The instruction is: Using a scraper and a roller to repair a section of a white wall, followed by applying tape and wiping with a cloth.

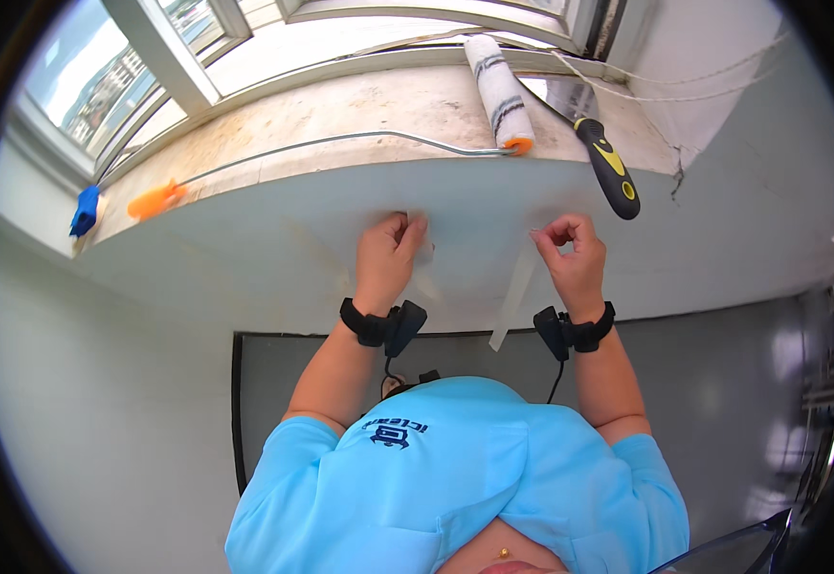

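Observation:
My right hand (572, 256) pinches a narrow, pale strip of tape (514, 304). The strip hangs down and a little to the left, its lower end loose. My left hand (384, 256) is closed in a pinch in front of the pale wall below the windowsill. A pale bit shows by its fingertips, too faint to name. Both hands are apart at about the same height, and each wrist wears a black strap with a small black device.
On the windowsill (340, 110) lie a paint roller (500, 91) with an orange handle, a black-and-yellow-handled scraper (608, 167) jutting over the edge, and a blue item (85, 210) at the far left. A white cord (694, 99) hangs at the right. Grey floor (704, 383) lies below the wall.

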The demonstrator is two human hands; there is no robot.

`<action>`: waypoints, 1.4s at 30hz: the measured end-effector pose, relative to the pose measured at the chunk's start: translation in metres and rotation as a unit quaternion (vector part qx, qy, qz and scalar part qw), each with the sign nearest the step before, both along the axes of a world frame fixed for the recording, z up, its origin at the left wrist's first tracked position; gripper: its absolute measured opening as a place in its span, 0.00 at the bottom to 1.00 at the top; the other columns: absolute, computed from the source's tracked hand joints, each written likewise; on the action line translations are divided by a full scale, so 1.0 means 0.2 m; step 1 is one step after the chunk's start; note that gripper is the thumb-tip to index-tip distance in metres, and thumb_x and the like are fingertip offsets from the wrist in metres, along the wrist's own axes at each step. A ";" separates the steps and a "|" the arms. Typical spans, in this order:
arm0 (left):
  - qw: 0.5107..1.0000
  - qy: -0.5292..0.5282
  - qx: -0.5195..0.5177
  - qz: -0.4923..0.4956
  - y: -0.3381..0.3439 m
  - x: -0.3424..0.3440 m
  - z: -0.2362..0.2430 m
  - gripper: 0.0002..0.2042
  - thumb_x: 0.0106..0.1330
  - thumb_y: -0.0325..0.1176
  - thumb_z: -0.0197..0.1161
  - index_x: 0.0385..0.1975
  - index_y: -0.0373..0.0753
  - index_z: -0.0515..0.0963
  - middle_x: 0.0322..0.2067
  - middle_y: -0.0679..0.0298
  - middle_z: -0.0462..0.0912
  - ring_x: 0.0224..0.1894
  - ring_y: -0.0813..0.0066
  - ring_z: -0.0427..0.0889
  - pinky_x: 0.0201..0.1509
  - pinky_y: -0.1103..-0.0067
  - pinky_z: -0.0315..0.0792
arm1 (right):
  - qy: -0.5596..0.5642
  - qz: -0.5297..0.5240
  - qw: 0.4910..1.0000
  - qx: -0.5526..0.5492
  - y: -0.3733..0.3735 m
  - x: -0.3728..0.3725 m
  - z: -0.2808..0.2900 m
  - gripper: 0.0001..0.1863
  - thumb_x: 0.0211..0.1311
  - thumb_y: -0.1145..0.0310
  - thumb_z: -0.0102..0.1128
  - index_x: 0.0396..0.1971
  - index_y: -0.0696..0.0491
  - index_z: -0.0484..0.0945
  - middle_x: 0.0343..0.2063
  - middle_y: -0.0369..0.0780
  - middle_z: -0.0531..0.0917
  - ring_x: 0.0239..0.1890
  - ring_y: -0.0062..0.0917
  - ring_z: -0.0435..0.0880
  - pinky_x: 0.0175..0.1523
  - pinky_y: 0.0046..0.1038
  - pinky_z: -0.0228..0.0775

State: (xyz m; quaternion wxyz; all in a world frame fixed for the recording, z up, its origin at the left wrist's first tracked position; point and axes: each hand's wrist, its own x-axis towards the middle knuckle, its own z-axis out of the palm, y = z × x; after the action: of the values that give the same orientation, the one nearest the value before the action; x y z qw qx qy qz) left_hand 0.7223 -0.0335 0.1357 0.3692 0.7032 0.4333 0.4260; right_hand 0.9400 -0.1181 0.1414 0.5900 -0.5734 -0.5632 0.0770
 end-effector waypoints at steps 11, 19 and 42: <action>0.985 -0.068 -0.103 0.124 -0.07 0.08 0.07 0.18 0.57 0.42 0.58 0.20 0.29 0.76 0.13 0.63 0.75 0.14 0.83 0.67 0.19 0.84 0.61 | -0.084 -0.033 0.996 0.023 0.08 0.07 0.05 0.13 0.43 0.72 0.66 0.16 0.54 0.67 0.12 0.37 0.72 0.13 0.25 0.70 0.20 0.20 0.62; 0.979 0.025 -0.123 0.159 -0.07 0.04 0.06 0.22 0.56 0.47 0.58 0.16 0.29 0.75 0.09 0.63 0.71 0.14 0.79 0.69 0.20 0.83 0.62 | -0.148 -0.059 0.987 0.012 0.07 0.08 0.08 0.14 0.42 0.71 0.67 0.14 0.55 0.67 0.10 0.37 0.72 0.11 0.22 0.67 0.19 0.19 0.60; 0.960 0.203 -0.135 0.137 -0.11 -0.31 -0.27 0.19 0.51 0.46 0.60 0.30 0.33 0.77 0.24 0.58 0.79 0.27 0.68 0.77 0.31 0.77 0.69 | -0.049 0.192 0.975 -0.096 0.00 -0.05 -0.24 0.09 0.45 0.71 0.62 0.24 0.57 0.72 0.23 0.41 0.76 0.24 0.30 0.74 0.29 0.24 0.67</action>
State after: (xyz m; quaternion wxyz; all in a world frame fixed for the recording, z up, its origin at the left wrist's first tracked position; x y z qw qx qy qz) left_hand 0.6609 -0.0553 0.0808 0.3034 0.6520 0.6450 0.2585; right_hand 0.9298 -0.1188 0.0924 0.4781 -0.5113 -0.6813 0.2141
